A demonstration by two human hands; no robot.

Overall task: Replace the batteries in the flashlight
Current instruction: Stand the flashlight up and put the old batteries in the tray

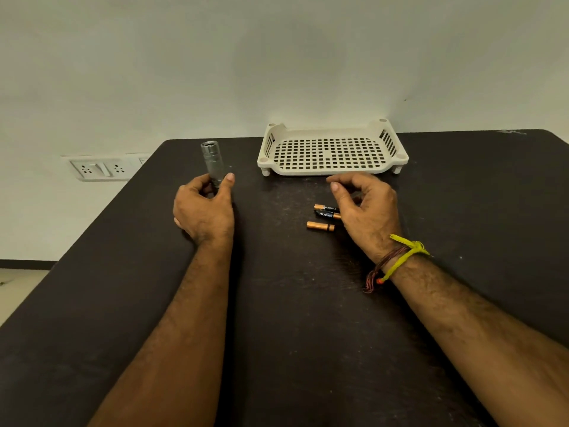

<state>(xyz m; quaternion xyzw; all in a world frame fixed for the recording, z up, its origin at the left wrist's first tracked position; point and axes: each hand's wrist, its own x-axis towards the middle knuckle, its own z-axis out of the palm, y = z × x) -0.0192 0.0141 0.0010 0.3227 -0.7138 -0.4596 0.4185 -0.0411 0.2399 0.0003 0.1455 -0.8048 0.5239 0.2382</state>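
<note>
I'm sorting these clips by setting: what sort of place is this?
Probably a plain indoor room: a dark table pushed against a bare white wall, with a wall socket panel.

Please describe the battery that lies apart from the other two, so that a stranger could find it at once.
On the black table, find the white perforated tray at the far edge, then the right hand hovering just before it. Three AAA batteries lie beside that hand; the lone battery is nearest the person, alone showing no printed brand name, unlike the touching pair.
</note>
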